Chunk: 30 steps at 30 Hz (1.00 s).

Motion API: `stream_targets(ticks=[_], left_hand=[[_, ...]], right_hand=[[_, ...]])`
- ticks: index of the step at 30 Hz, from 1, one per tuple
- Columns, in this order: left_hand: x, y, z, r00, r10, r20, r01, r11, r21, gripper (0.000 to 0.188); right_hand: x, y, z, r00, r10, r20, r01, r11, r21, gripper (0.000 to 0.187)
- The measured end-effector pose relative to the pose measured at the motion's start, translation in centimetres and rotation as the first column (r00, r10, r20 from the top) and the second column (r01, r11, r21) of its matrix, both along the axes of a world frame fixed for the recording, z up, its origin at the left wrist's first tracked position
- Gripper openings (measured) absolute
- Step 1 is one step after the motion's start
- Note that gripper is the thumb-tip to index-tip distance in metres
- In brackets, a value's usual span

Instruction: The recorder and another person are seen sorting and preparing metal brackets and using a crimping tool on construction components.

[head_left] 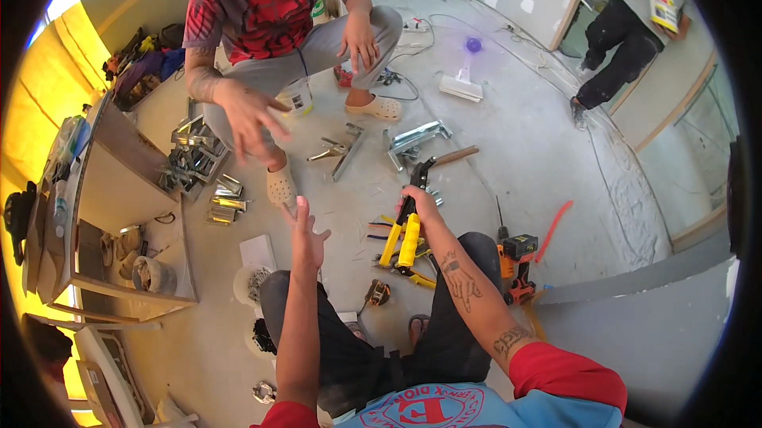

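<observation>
My left hand (305,242) is raised above the floor with its fingers apart and nothing in it. In my right hand (422,204) is a two-handled tool (408,239) with a black head and yellow grips, its head tilted up and away. Below and beside it lie pliers (382,225) with coloured handles. A tape measure (378,293) rests on the floor between my knees. Past the tool's head are a hammer (456,155) and bent metal channel pieces (419,136). Locking clamps (329,148) lie farther left.
A co-worker (278,39) squats opposite, hands empty. Another person (619,39) stands at far right with a tub. A cordless drill (517,265) stands by my right knee. Metal offcuts (226,202), a wooden cabinet (119,214), a container of screws (255,283) and a wide scraper (462,86) are around.
</observation>
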State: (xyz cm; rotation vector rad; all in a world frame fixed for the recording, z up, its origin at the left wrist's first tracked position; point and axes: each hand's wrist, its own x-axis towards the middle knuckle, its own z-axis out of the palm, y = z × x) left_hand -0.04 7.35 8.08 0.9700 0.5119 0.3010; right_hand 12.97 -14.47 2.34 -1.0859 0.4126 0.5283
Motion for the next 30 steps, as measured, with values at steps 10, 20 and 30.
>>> stream_targets(ticks=[10, 20, 30], left_hand=[[-3.1, -7.1, 15.3, 0.671, -0.176, 0.721, -0.669, 0.275, 0.69, 0.086], [0.4, -9.4, 16.1, 0.644, -0.069, 0.762, -0.717, 0.292, 0.633, 0.084], [-0.4, -9.8, 8.3, 0.942, -0.159, 0.297, -0.28, 0.123, 0.952, 0.083]], right_hand=[[0.7, -0.4, -1.5, 1.0, 0.006, 0.005, -0.006, 1.0, -0.027, 0.021], [0.1, 0.4, -2.7, 0.999, -0.036, -0.014, 0.037, 0.996, 0.08, 0.019], [-0.2, -0.5, -1.0, 1.0, 0.021, 0.008, -0.021, 1.0, -0.023, 0.019]])
